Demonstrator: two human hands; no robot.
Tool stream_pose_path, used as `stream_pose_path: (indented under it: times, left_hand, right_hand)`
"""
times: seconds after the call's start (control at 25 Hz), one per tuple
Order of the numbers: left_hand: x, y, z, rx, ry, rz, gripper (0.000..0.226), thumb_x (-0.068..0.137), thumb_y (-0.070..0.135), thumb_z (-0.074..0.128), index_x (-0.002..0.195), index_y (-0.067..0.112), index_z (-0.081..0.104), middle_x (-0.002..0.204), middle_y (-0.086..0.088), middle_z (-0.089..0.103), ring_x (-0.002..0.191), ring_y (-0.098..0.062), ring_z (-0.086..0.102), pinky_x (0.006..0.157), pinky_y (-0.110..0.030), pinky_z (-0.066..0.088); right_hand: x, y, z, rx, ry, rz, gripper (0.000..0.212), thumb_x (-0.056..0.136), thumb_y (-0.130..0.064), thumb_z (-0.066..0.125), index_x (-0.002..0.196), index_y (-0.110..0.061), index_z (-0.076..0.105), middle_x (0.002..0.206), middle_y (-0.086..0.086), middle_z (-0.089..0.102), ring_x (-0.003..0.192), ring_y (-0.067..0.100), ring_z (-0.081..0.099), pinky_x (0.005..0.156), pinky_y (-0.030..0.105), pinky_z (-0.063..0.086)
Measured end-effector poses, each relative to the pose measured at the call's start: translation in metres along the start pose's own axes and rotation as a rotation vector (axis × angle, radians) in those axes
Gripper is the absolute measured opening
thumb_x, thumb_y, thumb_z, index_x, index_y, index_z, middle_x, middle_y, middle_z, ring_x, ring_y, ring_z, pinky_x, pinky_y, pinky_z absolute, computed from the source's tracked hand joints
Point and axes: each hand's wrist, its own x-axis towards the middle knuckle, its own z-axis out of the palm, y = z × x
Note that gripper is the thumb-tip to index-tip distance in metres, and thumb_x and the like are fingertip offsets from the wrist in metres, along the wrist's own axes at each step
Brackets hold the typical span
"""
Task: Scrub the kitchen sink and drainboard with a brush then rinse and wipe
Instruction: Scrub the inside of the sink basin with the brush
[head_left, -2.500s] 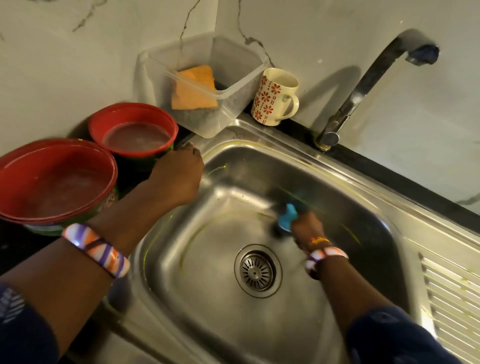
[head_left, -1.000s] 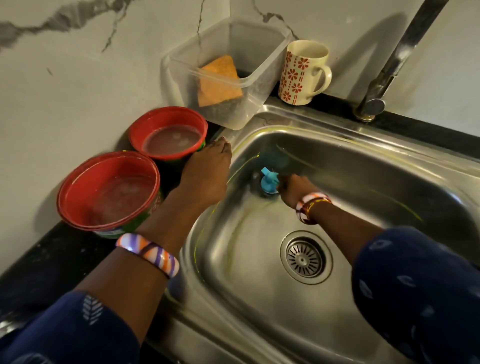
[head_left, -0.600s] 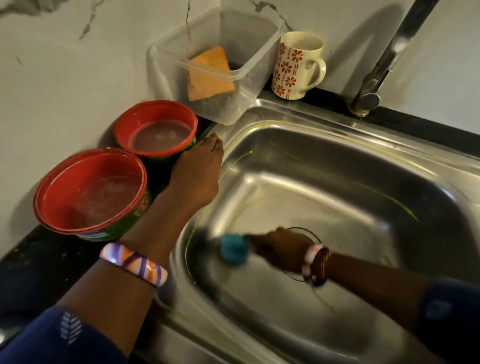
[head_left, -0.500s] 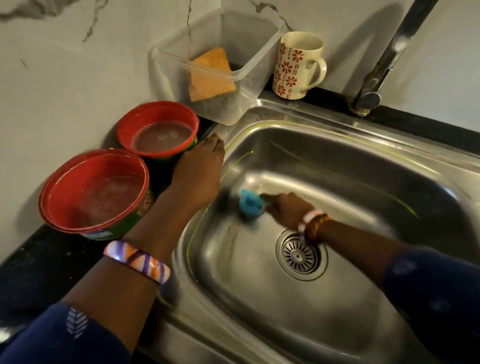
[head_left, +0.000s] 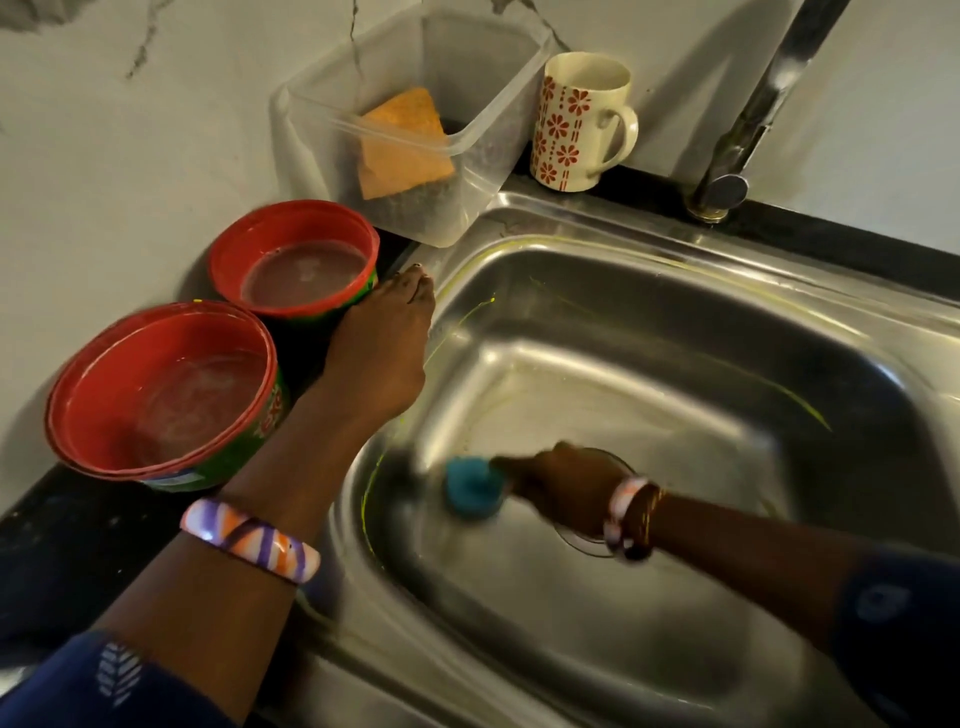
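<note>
The steel sink (head_left: 649, 322) fills the right and middle of the view, with thin yellow-green streaks on its walls. My right hand (head_left: 566, 486) grips a blue brush (head_left: 474, 486) low in the basin, near the front left wall; both are blurred by motion. The hand covers most of the drain (head_left: 587, 543). My left hand (head_left: 387, 343) rests flat with straight fingers on the sink's left rim, beside the red bowls. The drainboard is out of view.
Two red bowls holding murky water (head_left: 166, 389) (head_left: 296, 257) stand on the dark counter at left. A clear plastic tub (head_left: 483, 150) with an orange sponge (head_left: 405, 143) and a flowered mug (head_left: 576, 122) sit behind the sink. The tap (head_left: 748, 114) rises at back right.
My right hand has swept the brush from the basin's upper left wall down toward the front, over the drain. My left hand stays on the rim.
</note>
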Motion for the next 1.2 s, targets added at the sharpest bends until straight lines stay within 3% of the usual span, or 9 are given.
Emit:
stream_pose_path:
  times: [0.2, 0.36, 0.44, 0.6, 0.72, 0.8, 1.0, 1.08, 1.2]
  left_hand:
    - [-0.001, 0.002, -0.002, 0.004, -0.009, -0.006, 0.07, 0.089, 0.008, 0.052, 0.147, 0.004, 0.014, 0.156, -0.009, 0.014, 0.143, -0.019, 0.016, 0.114, -0.023, 0.013]
    - [0.001, -0.001, 0.002, -0.023, 0.013, -0.005, 0.067, 0.089, 0.004, 0.049, 0.147, 0.005, 0.015, 0.156, -0.009, 0.014, 0.143, -0.019, 0.016, 0.114, -0.023, 0.013]
    - [0.0, 0.0, 0.002, -0.027, 0.009, -0.015, 0.068, 0.09, 0.004, 0.049, 0.148, 0.006, 0.013, 0.157, -0.008, 0.011, 0.144, -0.018, 0.013, 0.114, -0.022, 0.013]
    - [0.0, 0.0, 0.0, -0.01, 0.006, 0.005, 0.067, 0.09, 0.005, 0.049, 0.148, 0.005, 0.014, 0.156, -0.009, 0.012, 0.144, -0.019, 0.013, 0.114, -0.022, 0.011]
    - [-0.001, 0.001, -0.002, 0.005, -0.006, 0.008, 0.07, 0.089, 0.009, 0.052, 0.147, 0.005, 0.014, 0.156, -0.009, 0.012, 0.144, -0.019, 0.014, 0.113, -0.021, 0.01]
    - [-0.001, 0.002, -0.002, 0.01, -0.007, 0.003, 0.07, 0.09, 0.009, 0.052, 0.148, 0.005, 0.013, 0.156, -0.009, 0.011, 0.144, -0.019, 0.013, 0.114, -0.021, 0.01]
    - [0.0, 0.0, 0.001, 0.009, 0.012, 0.004, 0.067, 0.09, 0.006, 0.048, 0.147, 0.004, 0.014, 0.156, -0.009, 0.012, 0.144, -0.019, 0.013, 0.114, -0.021, 0.009]
    - [-0.001, 0.001, 0.0, 0.01, 0.005, -0.005, 0.066, 0.091, 0.006, 0.048, 0.147, 0.004, 0.014, 0.156, -0.009, 0.011, 0.144, -0.019, 0.013, 0.114, -0.022, 0.009]
    - [-0.001, 0.002, -0.002, 0.008, -0.002, -0.003, 0.067, 0.089, 0.006, 0.05, 0.147, 0.004, 0.015, 0.156, -0.009, 0.013, 0.144, -0.019, 0.015, 0.114, -0.022, 0.01]
  right_hand:
    - [0.061, 0.065, -0.036, 0.056, 0.244, 0.497, 0.036, 0.093, -0.027, 0.043, 0.124, -0.016, 0.057, 0.125, 0.016, 0.06, 0.115, 0.034, 0.056, 0.093, 0.035, 0.045]
    - [0.014, -0.009, 0.003, 0.253, 0.08, 0.116, 0.04, 0.097, -0.022, 0.041, 0.136, -0.016, 0.046, 0.131, 0.013, 0.056, 0.121, 0.029, 0.052, 0.102, 0.03, 0.036]
    - [-0.024, -0.044, 0.019, 0.293, -0.101, -0.104, 0.042, 0.098, -0.027, 0.04, 0.14, -0.021, 0.041, 0.125, 0.013, 0.06, 0.113, 0.028, 0.058, 0.096, 0.033, 0.044]
    - [0.008, 0.011, 0.0, 0.025, -0.011, -0.044, 0.045, 0.097, -0.034, 0.043, 0.141, -0.029, 0.038, 0.131, 0.007, 0.057, 0.121, 0.026, 0.053, 0.1, 0.034, 0.042]
    - [0.065, 0.072, -0.029, 0.088, 0.226, 0.318, 0.041, 0.095, -0.027, 0.046, 0.135, -0.022, 0.048, 0.131, 0.013, 0.057, 0.12, 0.032, 0.053, 0.1, 0.035, 0.042]
    - [0.08, 0.066, -0.032, 0.147, 0.264, 0.405, 0.039, 0.094, -0.022, 0.046, 0.132, -0.017, 0.052, 0.129, 0.017, 0.057, 0.119, 0.034, 0.053, 0.098, 0.033, 0.041]
    - [0.0, -0.034, 0.022, 0.35, -0.026, -0.01, 0.044, 0.097, -0.027, 0.043, 0.14, -0.021, 0.042, 0.128, 0.015, 0.059, 0.118, 0.03, 0.055, 0.101, 0.036, 0.042]
    - [-0.021, -0.046, 0.019, 0.251, -0.15, -0.085, 0.046, 0.097, -0.034, 0.04, 0.142, -0.029, 0.035, 0.125, 0.013, 0.061, 0.112, 0.029, 0.059, 0.095, 0.038, 0.048]
    - [0.023, -0.007, -0.003, -0.009, 0.003, -0.062, 0.042, 0.097, -0.033, 0.041, 0.139, -0.029, 0.041, 0.128, 0.009, 0.059, 0.117, 0.029, 0.055, 0.095, 0.036, 0.044]
